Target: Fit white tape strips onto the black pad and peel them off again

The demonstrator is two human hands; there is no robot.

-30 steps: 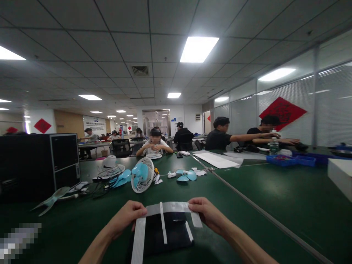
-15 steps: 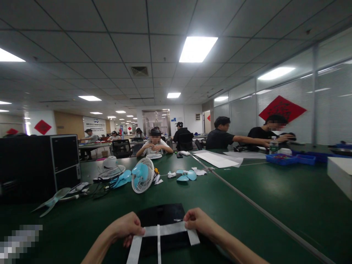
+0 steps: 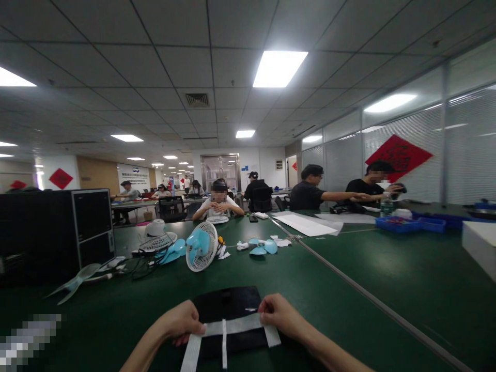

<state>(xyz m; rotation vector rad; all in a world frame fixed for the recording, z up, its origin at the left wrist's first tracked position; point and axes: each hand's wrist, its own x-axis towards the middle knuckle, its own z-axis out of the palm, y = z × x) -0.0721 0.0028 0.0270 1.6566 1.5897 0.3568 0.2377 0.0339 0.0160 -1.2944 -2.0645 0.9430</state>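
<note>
Two own hands: left hand (image 3: 184,321), right hand (image 3: 279,314). Wide pale band (image 3: 242,324), count unclear. One narrow white strip (image 3: 224,349). Three white fan grilles (image 3: 213,247). One black computer tower (image 3: 93,214). One bottle (image 3: 386,205). At least two blue trays (image 3: 399,226). One white box (image 3: 480,250). Three people (image 3: 306,194) sit at the green table (image 3: 349,305).

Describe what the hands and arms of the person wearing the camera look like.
The left hand and right hand wear no gloves, and no rings show. The left forearm and right forearm are bare as far as they show: no sleeve, watch or bracelet.
</note>
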